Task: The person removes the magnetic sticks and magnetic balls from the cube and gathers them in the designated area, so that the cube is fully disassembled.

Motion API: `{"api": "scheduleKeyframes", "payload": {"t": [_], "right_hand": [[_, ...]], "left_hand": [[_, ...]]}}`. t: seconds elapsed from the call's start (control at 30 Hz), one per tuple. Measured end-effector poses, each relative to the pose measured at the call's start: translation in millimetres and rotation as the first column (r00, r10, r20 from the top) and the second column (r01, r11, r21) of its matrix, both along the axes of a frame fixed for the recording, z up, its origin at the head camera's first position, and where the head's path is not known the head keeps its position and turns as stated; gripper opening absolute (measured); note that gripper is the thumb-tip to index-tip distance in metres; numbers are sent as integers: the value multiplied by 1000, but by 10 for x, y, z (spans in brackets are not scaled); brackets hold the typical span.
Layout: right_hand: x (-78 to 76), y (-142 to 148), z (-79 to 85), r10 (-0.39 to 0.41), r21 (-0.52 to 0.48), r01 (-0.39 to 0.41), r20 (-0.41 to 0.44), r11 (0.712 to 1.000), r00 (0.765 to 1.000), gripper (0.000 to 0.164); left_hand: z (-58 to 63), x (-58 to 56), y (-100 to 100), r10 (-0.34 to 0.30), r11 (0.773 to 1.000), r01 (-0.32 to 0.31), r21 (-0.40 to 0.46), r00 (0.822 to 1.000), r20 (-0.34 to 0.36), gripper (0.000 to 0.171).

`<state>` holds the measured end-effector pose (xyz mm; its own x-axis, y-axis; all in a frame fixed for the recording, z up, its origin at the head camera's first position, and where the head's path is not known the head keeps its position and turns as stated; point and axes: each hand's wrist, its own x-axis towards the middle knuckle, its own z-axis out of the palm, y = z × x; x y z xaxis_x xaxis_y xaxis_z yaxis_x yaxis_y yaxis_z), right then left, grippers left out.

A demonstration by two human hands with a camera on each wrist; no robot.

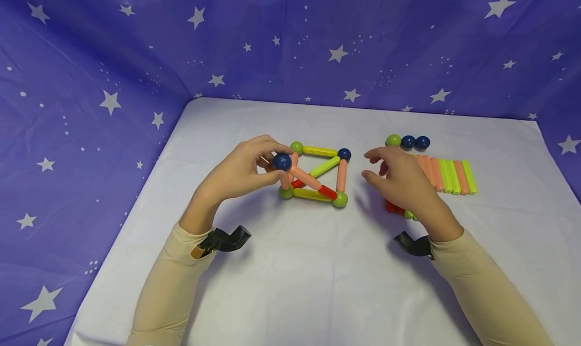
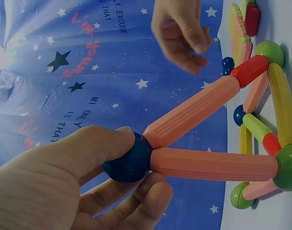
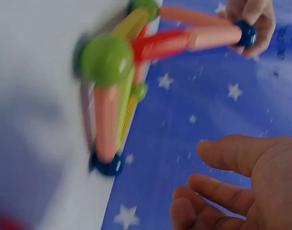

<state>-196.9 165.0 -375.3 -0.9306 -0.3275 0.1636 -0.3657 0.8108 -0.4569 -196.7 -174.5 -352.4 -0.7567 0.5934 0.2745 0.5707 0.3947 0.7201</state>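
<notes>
My left hand pinches a dark blue ball of a ball-and-stick building set between thumb and fingers, held up above the table. Two sticks run down from this ball: a pink stick to the front-left green ball, and a pink stick joined to a red stick, ending at the front-right green ball. Below lies a four-sided frame with yellow sticks and a lime-and-red diagonal. My right hand hovers right of the frame, fingers loosely bent, holding nothing.
Behind the right hand lies a row of pink and lime sticks, with red sticks partly hidden under the hand. A green ball and two dark blue balls sit farther back. A starry purple cloth surrounds the white table.
</notes>
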Motion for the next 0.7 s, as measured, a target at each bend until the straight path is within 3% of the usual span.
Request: {"api": "scheduleKeyframes", "payload": {"t": [0.17,0.37,0.5,0.7], "right_hand": [[34,-359,-27,170,-85,-172,-30,981,985,35],[20,-765,-112,406,-166,-418,-98,893,908,30],[-2,-859,-169,449,-204,-474,-160,856,879,23],[-21,-843,-201,455,-210,-490,-195,846,869,20]], "left_hand": [[-1,1,11,-11,1000,11,6,1000,-7,41],[-25,-11,-2,-31,999,32,39,999,-20,38],[-26,-14,8,-37,998,38,42,999,-25,37],[-18,-18,21,-42,998,43,43,999,-25,36]]}}
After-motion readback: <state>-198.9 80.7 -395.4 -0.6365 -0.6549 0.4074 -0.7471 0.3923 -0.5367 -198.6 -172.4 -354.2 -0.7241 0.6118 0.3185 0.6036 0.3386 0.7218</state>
